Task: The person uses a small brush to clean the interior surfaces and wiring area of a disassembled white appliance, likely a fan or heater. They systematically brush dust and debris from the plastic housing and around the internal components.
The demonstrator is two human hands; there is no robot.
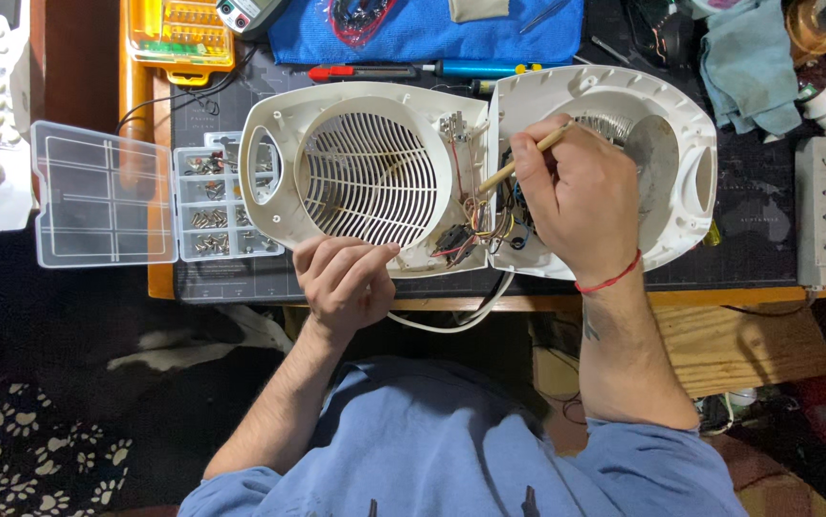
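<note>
A white fan heater lies opened in two halves on the dark mat. The front half with its round grille (370,177) is on the left; the rear half (614,96) with the heating coil is on the right. Coloured wires (475,225) run between them. My left hand (341,278) rests on the lower edge of the grille half, fingers curled, holding nothing. My right hand (580,196) grips a thin wooden-handled brush (528,158), its end pointing down-left toward the wiring.
An open clear organiser box (159,196) with screws sits at left. A yellow bit case (178,33), blue cloth (423,29), screwdrivers (423,70), a grey rag (748,62) and a white power strip (820,211) lie around. A white cable (451,321) hangs off the front edge.
</note>
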